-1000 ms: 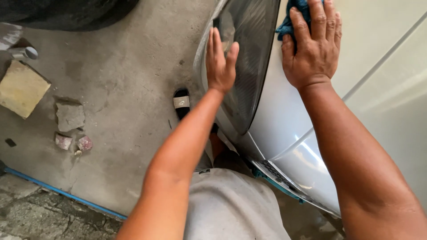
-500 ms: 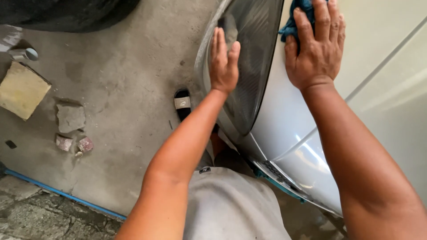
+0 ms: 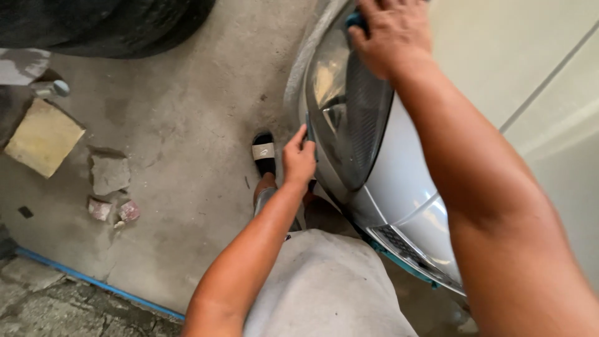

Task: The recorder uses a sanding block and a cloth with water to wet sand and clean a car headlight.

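The right hand (image 3: 393, 37) lies flat at the far end of a car headlight (image 3: 346, 118), its fingers (image 3: 380, 19) spread and pressing down on a blue cloth (image 3: 355, 20), of which only a small corner shows under the palm. The left hand (image 3: 299, 159) sits at the near left edge of the same headlight, fingers narrow and curled, their tips touching the rim of the lens where it meets the silver bodywork (image 3: 405, 187); it holds nothing.

The headlight is fixed in the front of the car, to the right of the concrete floor (image 3: 187, 125), so it will not lift or shift: it can only be rubbed or pressed. Its clear cover looks hard, smooth and glossy, probably slippery under bare skin and likely to scratch or mark if grit gets beneath the cloth. The cloth looks soft, light and limp, best kept bunched under a flat palm as it is now. The rim and the surrounding panel seem the firmest places to brace a hand, better than the middle of the lens.

On the floor to the left lie a yellow sponge block (image 3: 43, 137) and some broken stone pieces (image 3: 109, 175); a sandalled foot (image 3: 263, 153) stands just beside the left hand.
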